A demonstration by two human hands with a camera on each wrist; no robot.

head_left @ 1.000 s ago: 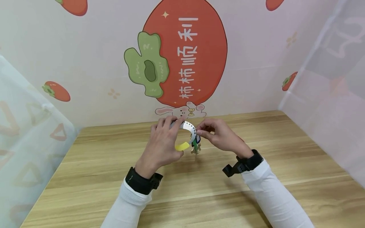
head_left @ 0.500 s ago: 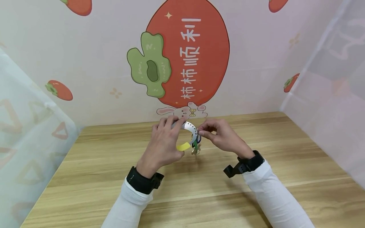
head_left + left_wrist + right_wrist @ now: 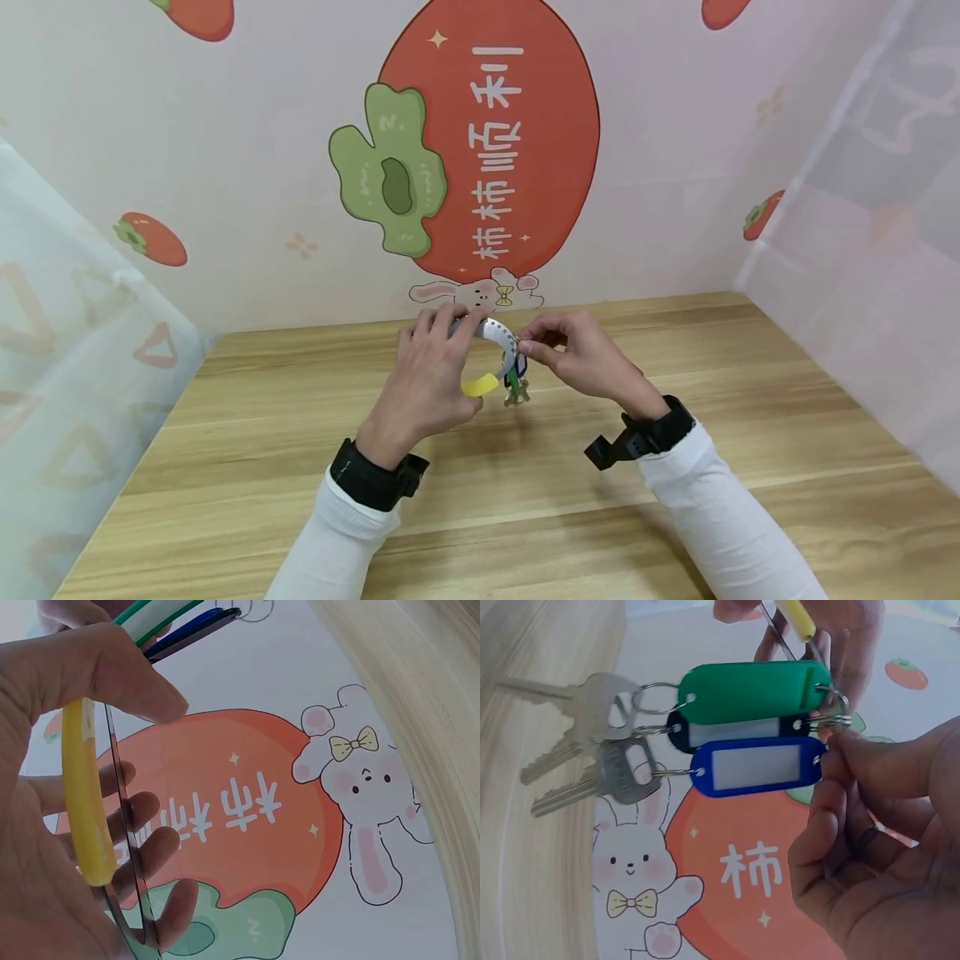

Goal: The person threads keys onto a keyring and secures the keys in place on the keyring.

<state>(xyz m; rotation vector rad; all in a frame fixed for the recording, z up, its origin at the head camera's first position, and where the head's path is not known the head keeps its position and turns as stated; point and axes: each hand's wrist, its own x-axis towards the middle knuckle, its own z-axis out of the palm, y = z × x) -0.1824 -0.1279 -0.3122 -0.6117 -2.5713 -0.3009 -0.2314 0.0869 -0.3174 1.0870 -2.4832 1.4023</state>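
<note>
My left hand grips a thin, flat silver hoop with a row of small holes and a yellow section. Opposite it, my right hand pinches a small metal ring between thumb and index finger, right at the hoop's edge. From the metal rings extend a green key tag, a blue key tag and a dark key tag partly hidden between them. Silver keys are attached at the tags' far ends, dangling over the table in the head view.
Below the hands lies a wood-grain table. Behind it stands a pale backdrop printed with a large persimmon and a rabbit. Light sheets flank the table on both sides. Each wrist wears a black strap with a small camera.
Both hands keep nearly the same hold and place. The keys below the tags swing slightly, and the head view shifts a little.
</note>
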